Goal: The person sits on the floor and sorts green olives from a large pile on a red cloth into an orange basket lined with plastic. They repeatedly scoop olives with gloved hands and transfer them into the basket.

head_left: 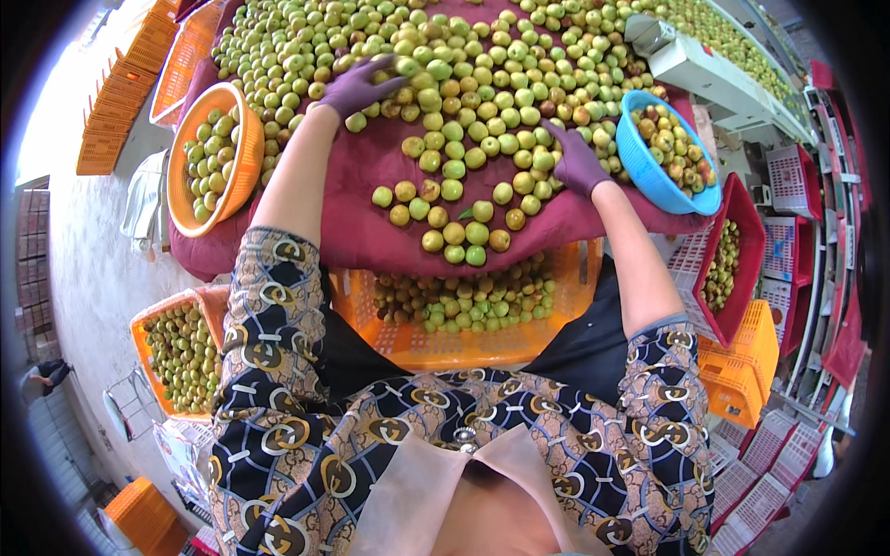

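Observation:
A great spread of small round green and brownish fruits [454, 151], like jujubes, covers a table under a dark red cloth [357, 195]. My left hand [360, 88], in a purple glove, reaches in at the upper left with its fingers stretched over the fruits; those by its fingertips are blurred. My right hand [577, 159], gloved alike, rests at the right edge of the nearer fruits, fingers extended and touching or close to several of them. Neither hand visibly grips a fruit. A loose group of fruits lies between my hands and the table's near edge.
An orange basin [250, 153] of fruits stands left; a blue basin [633, 167] of browner fruits stands right. Below the table edge an orange crate [445, 352] holds more fruits. Another filled orange crate [141, 334] sits lower left, a filled red crate [746, 269] at right.

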Action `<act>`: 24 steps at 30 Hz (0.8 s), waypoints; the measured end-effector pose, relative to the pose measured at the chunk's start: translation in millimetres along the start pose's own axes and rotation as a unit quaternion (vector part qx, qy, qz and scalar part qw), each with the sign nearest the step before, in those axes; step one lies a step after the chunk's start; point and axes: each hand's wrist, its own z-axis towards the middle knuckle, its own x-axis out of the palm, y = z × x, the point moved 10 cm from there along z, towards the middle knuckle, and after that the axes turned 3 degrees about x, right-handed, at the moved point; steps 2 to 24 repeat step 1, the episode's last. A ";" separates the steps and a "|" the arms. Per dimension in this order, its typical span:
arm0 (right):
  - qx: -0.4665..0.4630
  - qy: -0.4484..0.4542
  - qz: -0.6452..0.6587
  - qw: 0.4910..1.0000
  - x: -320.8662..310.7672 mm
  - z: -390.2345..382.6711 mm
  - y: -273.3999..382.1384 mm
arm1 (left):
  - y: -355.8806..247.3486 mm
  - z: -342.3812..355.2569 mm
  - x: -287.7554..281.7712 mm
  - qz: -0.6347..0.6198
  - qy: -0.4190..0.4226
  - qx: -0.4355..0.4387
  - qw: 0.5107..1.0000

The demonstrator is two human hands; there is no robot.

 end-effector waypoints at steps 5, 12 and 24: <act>0.023 0.031 -0.031 0.999 0.8 -1.7 15.8 | -8.4 10.6 16.4 0.026 0.005 0.099 0.995; 0.023 0.031 -0.031 0.999 0.8 -1.7 15.8 | -8.4 10.6 16.4 0.026 0.005 0.099 0.995; 0.023 0.031 -0.031 0.999 0.8 -1.7 15.8 | -8.4 10.6 16.4 0.026 0.005 0.099 0.995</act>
